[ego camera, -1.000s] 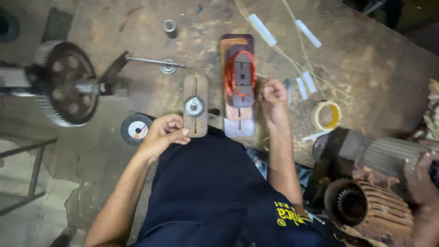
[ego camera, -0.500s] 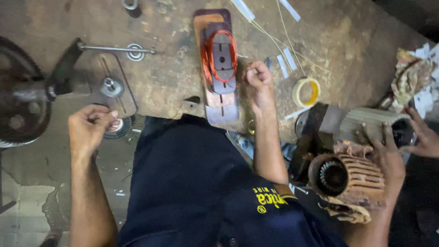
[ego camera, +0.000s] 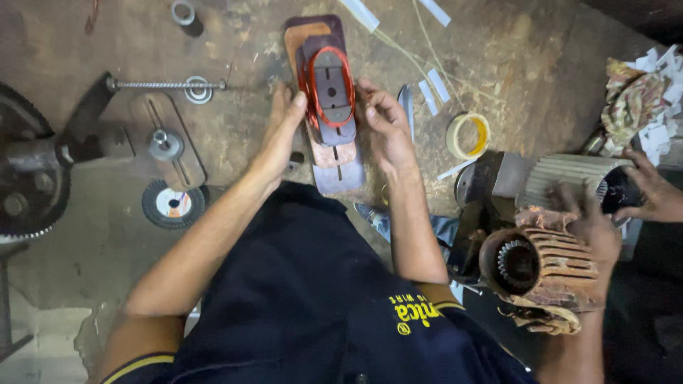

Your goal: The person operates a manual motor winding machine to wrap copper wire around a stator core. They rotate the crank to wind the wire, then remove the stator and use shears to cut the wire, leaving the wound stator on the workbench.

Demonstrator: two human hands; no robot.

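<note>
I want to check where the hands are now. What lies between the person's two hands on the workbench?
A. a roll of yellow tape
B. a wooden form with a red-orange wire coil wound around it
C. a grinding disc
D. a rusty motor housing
B: the left hand and right hand press on either side of the wooden form that carries the wire coil.

Disc label: small round paper label, white with red and dark print, at centre of dark grey round abrasive disc (ego camera: 171, 203), lying flat on floor below workbench edge, left of dark-shirted torso.
Shirt print: yellow lettering with small round yellow mark (ego camera: 420, 313) on dark navy fabric, low in view, seen upside down.
Packages, signs, screens: none visible.
</note>
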